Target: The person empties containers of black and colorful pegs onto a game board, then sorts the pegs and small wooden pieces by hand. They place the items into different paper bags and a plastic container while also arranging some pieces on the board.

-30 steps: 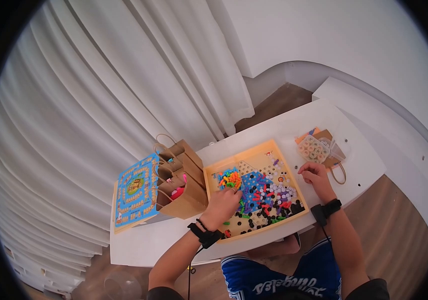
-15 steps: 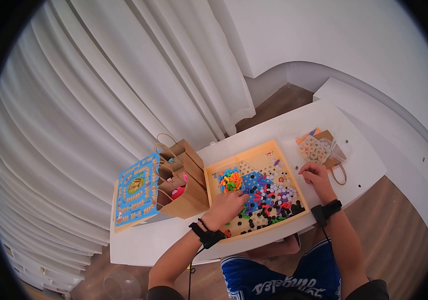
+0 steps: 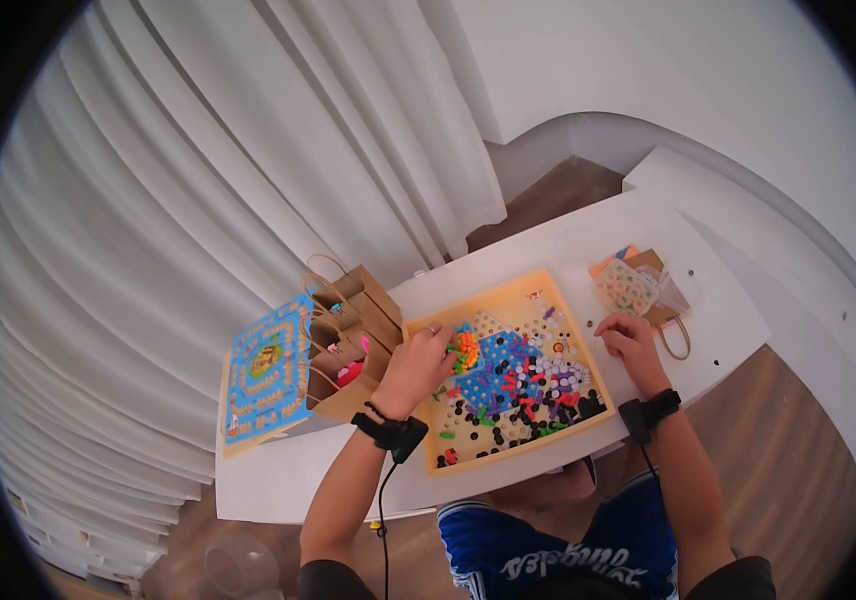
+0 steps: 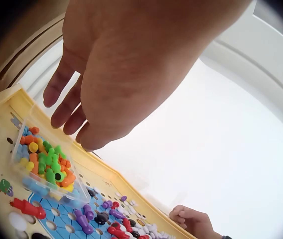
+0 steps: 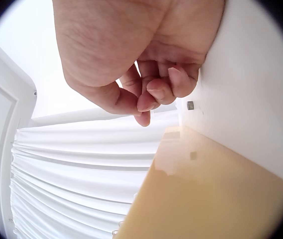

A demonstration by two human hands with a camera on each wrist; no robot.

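A yellow-edged game tray (image 3: 591, 365) lies on the table, with loose pegs in several colours over its printed board. My left hand (image 3: 416, 368) is over the tray's left side, by a small clear plastic box (image 4: 37, 185). Orange, green, blue and yellow pegs (image 4: 49, 159) fill that box. In the left wrist view the fingers reach down loosely above it, with nothing seen between them. A red peg (image 4: 28, 207) and purple pegs (image 4: 83, 220) lie beside the box. Just past the tray's right edge, my right hand (image 3: 631, 345) rests with loosely bent fingers and holds nothing.
Brown paper bags (image 3: 348, 403) stand left of the tray, in front of a blue game board (image 3: 263, 380). On the right are a clear container (image 3: 628, 287) of round pieces and a flat brown bag with a handle (image 3: 676, 342). A white curtain (image 3: 198, 200) hangs behind.
My left hand has moved from the loose pegs up and left, over beside the clear box. My right hand has stayed in place. The head view has shifted slightly.
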